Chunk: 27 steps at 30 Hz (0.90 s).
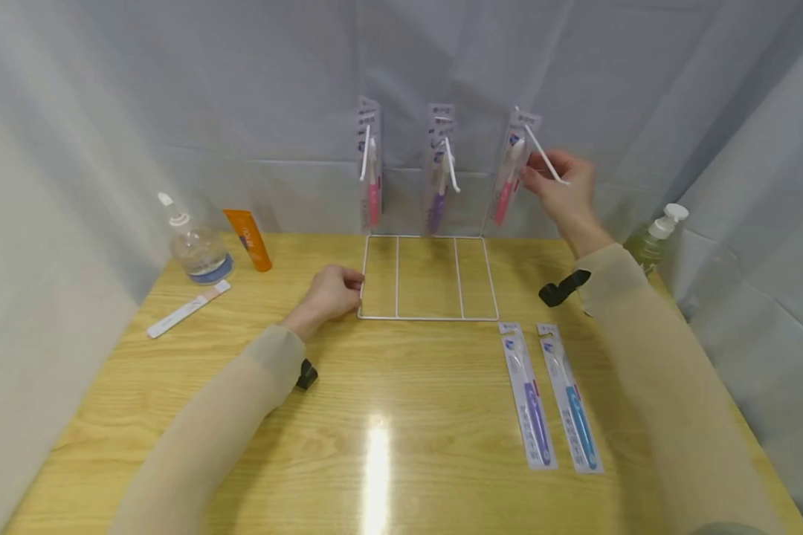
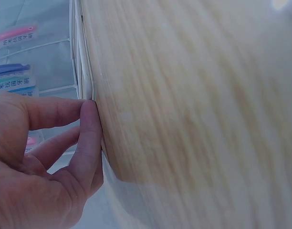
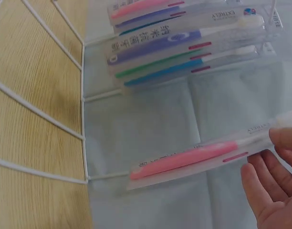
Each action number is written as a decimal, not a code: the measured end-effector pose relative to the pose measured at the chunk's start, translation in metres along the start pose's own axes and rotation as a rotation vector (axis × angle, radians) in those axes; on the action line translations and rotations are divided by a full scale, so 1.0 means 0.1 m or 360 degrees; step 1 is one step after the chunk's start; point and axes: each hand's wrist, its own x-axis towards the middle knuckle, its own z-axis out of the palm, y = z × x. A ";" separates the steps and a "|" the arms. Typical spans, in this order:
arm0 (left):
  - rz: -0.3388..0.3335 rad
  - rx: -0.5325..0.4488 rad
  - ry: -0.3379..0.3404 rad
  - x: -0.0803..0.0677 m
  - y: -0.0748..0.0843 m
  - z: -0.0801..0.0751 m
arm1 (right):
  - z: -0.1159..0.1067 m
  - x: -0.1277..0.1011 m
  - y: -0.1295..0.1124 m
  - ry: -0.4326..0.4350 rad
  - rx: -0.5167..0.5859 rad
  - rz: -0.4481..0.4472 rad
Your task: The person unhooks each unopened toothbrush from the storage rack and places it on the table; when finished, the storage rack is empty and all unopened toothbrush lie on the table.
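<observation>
A white wire rack [image 1: 428, 319] stands on the table, its three hooks holding packaged toothbrushes. At the rack's left front corner, my left hand [image 1: 328, 292] pinches the base wire between thumb and index finger. My right hand [image 1: 567, 195] holds a packaged pink toothbrush [image 3: 189, 158] by its upper edge at the right hook [image 1: 546, 156]; the thumb lies on the package in the right wrist view. Packaged purple toothbrushes [image 1: 439, 195] hang in front on the middle hook, with green and blue ones behind. On the left hook a pink toothbrush [image 1: 373, 197] is foremost.
Two packaged toothbrushes, one purple [image 1: 535, 416] and one blue [image 1: 578, 420], lie at the front right. A clear bottle [image 1: 201, 249], an orange tube [image 1: 249, 239] and a flat white strip [image 1: 187, 310] are at left. A green pump bottle [image 1: 652, 241] stands at right.
</observation>
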 end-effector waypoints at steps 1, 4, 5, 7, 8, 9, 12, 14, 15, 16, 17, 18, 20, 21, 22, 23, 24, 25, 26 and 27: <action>0.0006 0.0006 0.0002 0.00 0.00 0.01 | 0.02 0.00 0.00 0.0011 0.0038 0.0003; 0.0017 0.0006 -0.0001 0.01 0.00 0.01 | 0.07 0.00 0.00 0.0041 0.0104 -0.0004; 0.0019 0.0003 -0.0002 0.01 0.00 0.01 | 0.08 0.00 0.00 0.0050 0.0103 -0.0006; 0.0016 -0.0015 -0.0005 0.01 -0.01 0.00 | 0.09 -0.01 -0.01 0.0069 0.0085 -0.0006; 0.0012 -0.0026 -0.0009 0.01 -0.01 0.00 | 0.09 -0.01 -0.02 0.0077 0.0058 -0.0002; 0.0009 -0.0037 -0.0011 0.01 -0.01 0.00 | 0.09 -0.01 -0.03 0.0083 0.0047 0.0016; 0.0002 -0.0060 -0.0009 0.01 -0.01 0.00 | 0.07 -0.01 -0.05 0.0101 0.0025 0.0022; 0.0003 -0.0072 -0.0009 0.01 -0.01 0.00 | 0.04 -0.02 -0.06 0.0107 0.0020 0.0007; 0.0004 -0.0073 -0.0008 0.01 -0.01 0.00 | 0.02 -0.03 -0.07 0.0113 0.0023 -0.0001; 0.0005 -0.0070 -0.0007 0.01 -0.02 0.01 | 0.00 -0.03 -0.07 0.0119 0.0012 -0.0021; 0.0005 -0.0068 -0.0008 0.02 -0.02 0.01 | -0.02 -0.04 -0.08 0.0123 0.0008 -0.0030; 0.0004 -0.0068 -0.0009 0.02 -0.02 0.01 | -0.05 -0.05 -0.09 0.0129 -0.0003 -0.0034; 0.0006 -0.0066 -0.0011 0.02 -0.02 0.01 | -0.10 -0.06 -0.11 0.0139 0.0008 -0.0025; 0.0005 -0.0061 -0.0010 0.02 -0.02 0.01 | -0.13 -0.07 -0.12 0.0144 0.0006 -0.0017; 0.0005 -0.0062 -0.0010 0.01 -0.02 0.01 | -0.16 -0.08 -0.13 0.0151 -0.0010 -0.0022; 0.0007 -0.0060 -0.0010 0.01 -0.01 0.01 | -0.19 -0.10 -0.14 0.0157 -0.0027 -0.0025; 0.0007 -0.0057 -0.0009 0.00 -0.01 0.00 | -0.22 -0.11 -0.15 0.0162 -0.0036 -0.0031; 0.0009 -0.0049 -0.0006 0.00 -0.01 0.00 | -0.25 -0.14 -0.15 0.0164 -0.0039 -0.0044; 0.0011 -0.0040 -0.0003 0.00 0.00 0.00 | -0.28 -0.17 -0.15 0.0164 -0.0048 -0.0060; 0.0009 -0.0033 -0.0001 0.00 0.00 0.00 | -0.31 -0.21 -0.15 0.0160 -0.0072 -0.0073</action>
